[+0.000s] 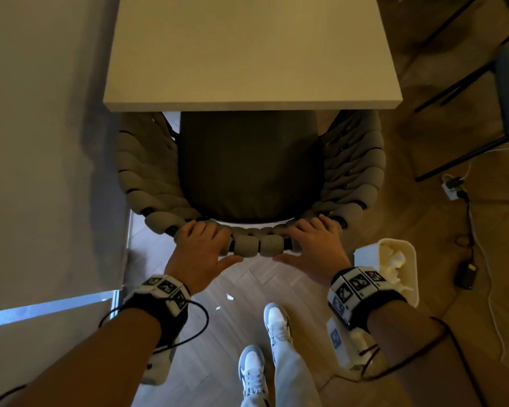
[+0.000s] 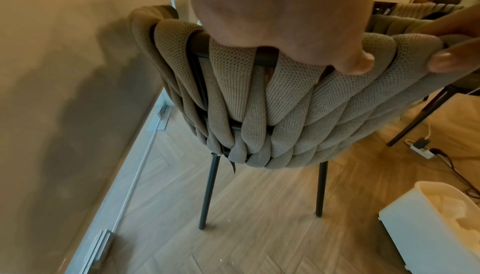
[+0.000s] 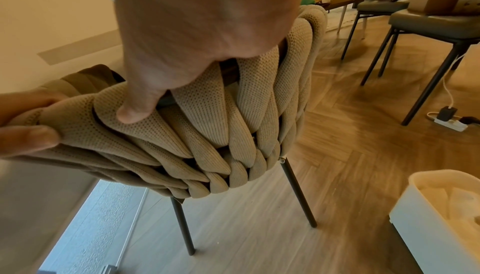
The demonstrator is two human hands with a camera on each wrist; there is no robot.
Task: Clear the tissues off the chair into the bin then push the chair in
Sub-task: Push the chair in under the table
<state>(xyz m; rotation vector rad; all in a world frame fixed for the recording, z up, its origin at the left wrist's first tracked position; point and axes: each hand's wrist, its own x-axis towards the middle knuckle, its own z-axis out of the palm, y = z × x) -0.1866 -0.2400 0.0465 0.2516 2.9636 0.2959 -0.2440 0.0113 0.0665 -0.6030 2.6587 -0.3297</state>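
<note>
The left hand [image 1: 199,249] grips the top rail of the woven-backed chair [image 1: 249,168], fingers curled over the padded rope and thumb [image 2: 359,62] pressed against its rear face, with a wall [image 1: 41,142] just to its left. Ahead of both hands the chair's dark seat runs partly under the white table [image 1: 247,48]. The right hand [image 1: 312,245] holds the same rail in the same way, near the left one, and just to its right stands the white bin [image 1: 406,277] holding crumpled tissues [image 1: 394,259].
</note>
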